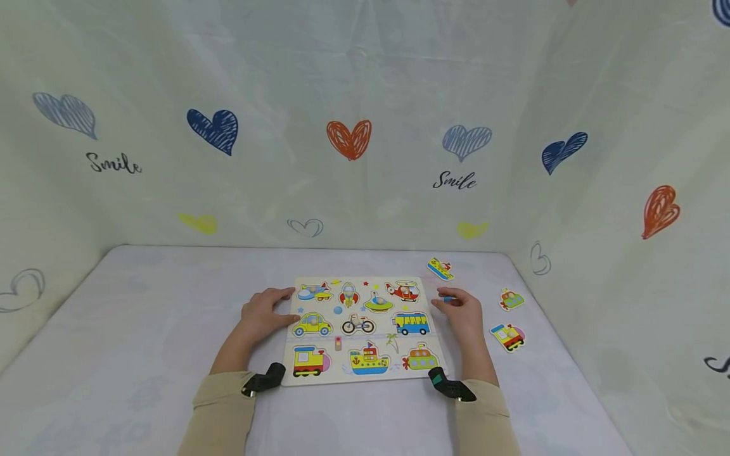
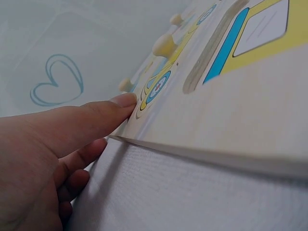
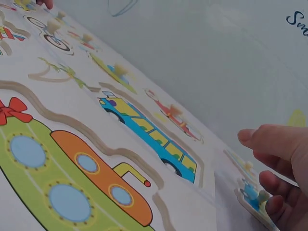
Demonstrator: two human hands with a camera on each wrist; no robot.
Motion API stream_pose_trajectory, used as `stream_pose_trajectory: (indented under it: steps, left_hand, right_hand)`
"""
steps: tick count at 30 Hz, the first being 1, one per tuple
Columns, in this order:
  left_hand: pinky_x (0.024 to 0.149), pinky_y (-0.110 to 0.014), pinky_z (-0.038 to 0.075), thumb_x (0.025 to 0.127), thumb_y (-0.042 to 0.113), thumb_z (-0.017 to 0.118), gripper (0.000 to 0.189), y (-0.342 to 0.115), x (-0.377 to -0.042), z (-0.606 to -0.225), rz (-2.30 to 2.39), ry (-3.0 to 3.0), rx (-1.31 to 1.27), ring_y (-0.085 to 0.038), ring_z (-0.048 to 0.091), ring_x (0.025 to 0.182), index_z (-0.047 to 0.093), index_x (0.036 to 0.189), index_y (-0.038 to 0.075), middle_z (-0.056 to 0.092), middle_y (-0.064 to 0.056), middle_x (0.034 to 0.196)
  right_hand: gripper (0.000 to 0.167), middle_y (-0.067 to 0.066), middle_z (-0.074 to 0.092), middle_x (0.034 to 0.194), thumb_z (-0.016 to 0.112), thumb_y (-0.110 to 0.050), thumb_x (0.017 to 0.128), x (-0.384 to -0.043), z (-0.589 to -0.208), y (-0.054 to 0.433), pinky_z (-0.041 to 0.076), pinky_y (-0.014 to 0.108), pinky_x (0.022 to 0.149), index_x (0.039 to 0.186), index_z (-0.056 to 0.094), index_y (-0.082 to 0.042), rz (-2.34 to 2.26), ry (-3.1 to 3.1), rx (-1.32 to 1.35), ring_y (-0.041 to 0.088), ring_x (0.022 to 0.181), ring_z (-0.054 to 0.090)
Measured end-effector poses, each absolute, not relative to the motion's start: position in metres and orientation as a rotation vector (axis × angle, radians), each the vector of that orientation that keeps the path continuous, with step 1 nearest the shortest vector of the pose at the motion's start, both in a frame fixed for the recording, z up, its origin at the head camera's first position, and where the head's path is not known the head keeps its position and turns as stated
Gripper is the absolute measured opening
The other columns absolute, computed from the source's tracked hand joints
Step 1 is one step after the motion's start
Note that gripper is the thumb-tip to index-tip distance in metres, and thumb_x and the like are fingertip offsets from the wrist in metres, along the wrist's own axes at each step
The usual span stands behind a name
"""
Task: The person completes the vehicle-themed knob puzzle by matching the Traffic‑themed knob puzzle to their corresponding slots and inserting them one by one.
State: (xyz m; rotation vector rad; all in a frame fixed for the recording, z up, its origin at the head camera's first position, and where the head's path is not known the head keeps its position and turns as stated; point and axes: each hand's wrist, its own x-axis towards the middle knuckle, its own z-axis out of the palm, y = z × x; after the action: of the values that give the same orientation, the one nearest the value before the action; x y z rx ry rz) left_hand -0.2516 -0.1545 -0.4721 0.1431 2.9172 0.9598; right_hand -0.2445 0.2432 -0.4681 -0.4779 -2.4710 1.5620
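Observation:
A wooden peg puzzle board [image 1: 365,377] printed with vehicles lies on the table. My left hand [image 1: 263,315] rests against its left edge, thumb tip on the board near the yellow car piece [image 1: 312,324]. Beyond the right edge, my right hand [image 1: 463,311] is over a small blue puzzle piece [image 3: 252,195], mostly hidden in the head view. In the right wrist view its fingers are beside the piece's knob, the thumb apart from it. The bus recess [image 3: 144,132] holds no piece; its printed picture shows. So do the train recess [image 1: 310,361], ship recess [image 1: 369,360] and submarine recess [image 3: 72,178].
Loose on the table to the right are a ship piece [image 1: 440,269], a submarine piece [image 1: 511,299] and a train piece [image 1: 508,337]. A helicopter piece [image 1: 402,291] and bicycle piece [image 1: 358,324] sit in the board. A curtain with hearts [image 1: 349,139] hangs behind.

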Motion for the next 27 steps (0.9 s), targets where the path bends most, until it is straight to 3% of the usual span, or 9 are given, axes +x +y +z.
stream_pose_trajectory:
  steps: [13, 27]
  left_hand:
    - [0.097, -0.062, 0.031, 0.082, 0.03, 0.078, 0.069, -0.158, -0.254, -0.48, 0.965, 2.923, 0.155, -0.043, 0.041, 0.126, 0.051, 0.141, 0.006, 0.054, -0.018, 0.134]
    - [0.097, -0.063, 0.031, 0.082, 0.029, 0.077, 0.069, -0.156, -0.252, -0.477, 0.972, 2.923, 0.154, -0.043, 0.041, 0.125, 0.051, 0.141, 0.005, 0.053, -0.019, 0.134]
  right_hand:
    - [0.028, 0.013, 0.061, 0.116, 0.075, -0.013, 0.086, -0.249, -0.485, 0.257, 0.041, 0.036, 0.08, 0.112, 0.071, -0.004, 1.399, -2.364, -0.685, 0.027, 0.1, 0.047]
    - [0.023, 0.016, 0.064, 0.109, 0.07, -0.013, 0.091, -0.249, -0.487, 0.258, 0.044, 0.035, 0.075, 0.11, 0.072, -0.001, 1.282, -2.396, -0.742, 0.029, 0.092, 0.053]
